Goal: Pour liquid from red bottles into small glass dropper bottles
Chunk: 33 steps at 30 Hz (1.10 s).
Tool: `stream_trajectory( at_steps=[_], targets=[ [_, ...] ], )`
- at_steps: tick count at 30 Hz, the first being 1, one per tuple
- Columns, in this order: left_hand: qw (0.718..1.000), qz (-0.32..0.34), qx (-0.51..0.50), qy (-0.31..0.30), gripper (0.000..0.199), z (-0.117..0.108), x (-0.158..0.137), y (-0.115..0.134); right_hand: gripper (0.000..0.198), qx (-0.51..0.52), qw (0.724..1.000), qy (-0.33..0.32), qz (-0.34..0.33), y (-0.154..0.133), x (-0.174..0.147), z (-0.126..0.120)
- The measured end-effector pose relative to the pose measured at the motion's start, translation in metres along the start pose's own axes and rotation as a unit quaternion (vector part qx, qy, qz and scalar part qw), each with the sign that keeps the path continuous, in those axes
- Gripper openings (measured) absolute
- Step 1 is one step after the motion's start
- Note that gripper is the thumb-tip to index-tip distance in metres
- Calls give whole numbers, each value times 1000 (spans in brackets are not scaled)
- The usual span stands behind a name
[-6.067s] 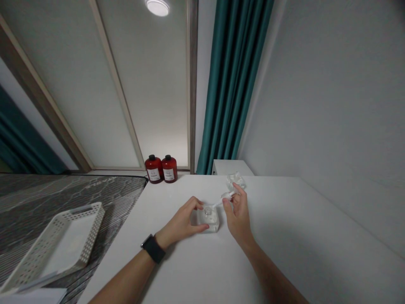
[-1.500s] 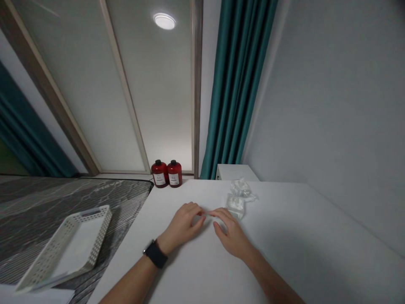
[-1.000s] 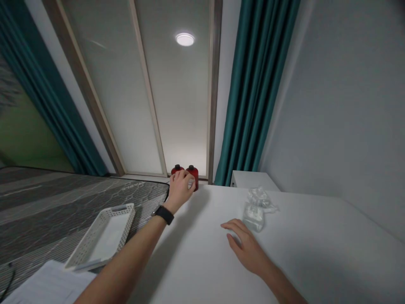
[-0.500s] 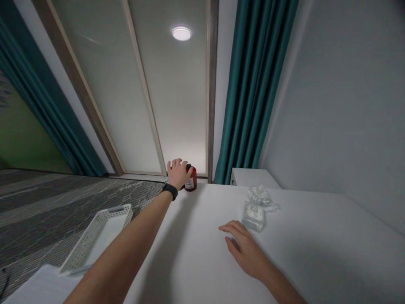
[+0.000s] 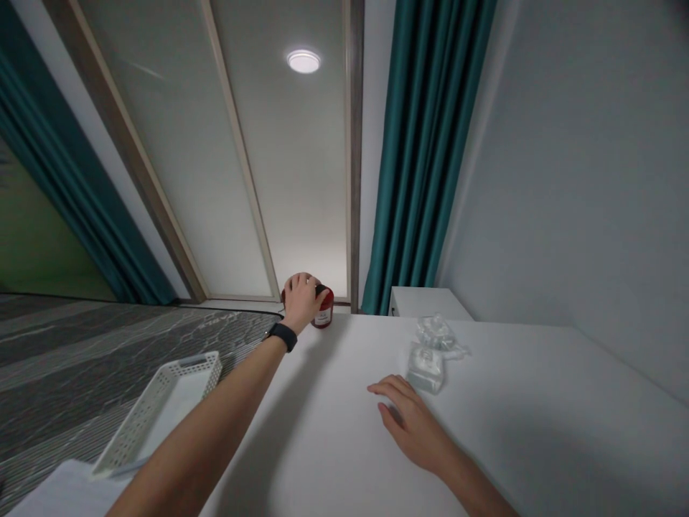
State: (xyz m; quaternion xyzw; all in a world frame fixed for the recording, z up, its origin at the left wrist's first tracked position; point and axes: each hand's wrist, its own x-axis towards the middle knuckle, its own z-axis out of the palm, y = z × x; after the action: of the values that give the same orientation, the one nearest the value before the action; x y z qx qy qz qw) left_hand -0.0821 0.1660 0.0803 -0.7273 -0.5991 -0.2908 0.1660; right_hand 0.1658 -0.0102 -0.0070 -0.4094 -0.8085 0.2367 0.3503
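At the far edge of the white table (image 5: pixel 344 431), my left hand (image 5: pixel 302 296) curls its fingers over a dark red bottle. Much of what it grips is hidden behind the hand. Red shows on both sides of the fingers, and I cannot tell whether this is one bottle or two. To the right of the thumb, a red bottle (image 5: pixel 324 313) with a black cap and a pale label stands upright. My right hand (image 5: pixel 406 420) hovers low over or rests on the table, fingers apart and holding nothing. Just beyond its fingertips lies a clear plastic-wrapped packet (image 5: pixel 425 368).
Crumpled clear plastic (image 5: pixel 435 332) lies behind the packet. A white perforated basket (image 5: pixel 134 416) and white sheet (image 5: pixel 69 492) are at the left, by the dark patterned carpet (image 5: pixel 64 380). Beyond the table stand a white cabinet (image 5: pixel 428 303), teal curtain (image 5: pixel 417 158) and sliding door (image 5: pixel 301 179).
My left hand's raised fingers have come down and curled around the red bottle. The right hand keeps its pose. The whole view has shifted slightly.
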Motion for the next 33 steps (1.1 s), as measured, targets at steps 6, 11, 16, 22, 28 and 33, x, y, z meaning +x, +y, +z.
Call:
stream_trajectory(
  at_steps=[6,11,16,22,28,33],
  targets=[
    [996,33,-79,-5,21,-28,-26,20,36,4,1000,17,14,3,0,0],
    [972,46,-231,-19,17,-45,-64,44,51,26,997,65,45,11,-2,4],
    [919,32,-386,-67,11,-51,-88,66,50,53,993,91,57,16,-2,8],
    [869,52,-484,-87,8,-42,-109,88,54,90,985,143,45,17,-1,9],
    [842,19,-533,-86,82,-17,-146,90,53,92,982,154,51,17,-2,6],
    [841,-13,-524,-134,104,7,-165,93,45,92,981,164,35,19,-1,2]
  ],
)
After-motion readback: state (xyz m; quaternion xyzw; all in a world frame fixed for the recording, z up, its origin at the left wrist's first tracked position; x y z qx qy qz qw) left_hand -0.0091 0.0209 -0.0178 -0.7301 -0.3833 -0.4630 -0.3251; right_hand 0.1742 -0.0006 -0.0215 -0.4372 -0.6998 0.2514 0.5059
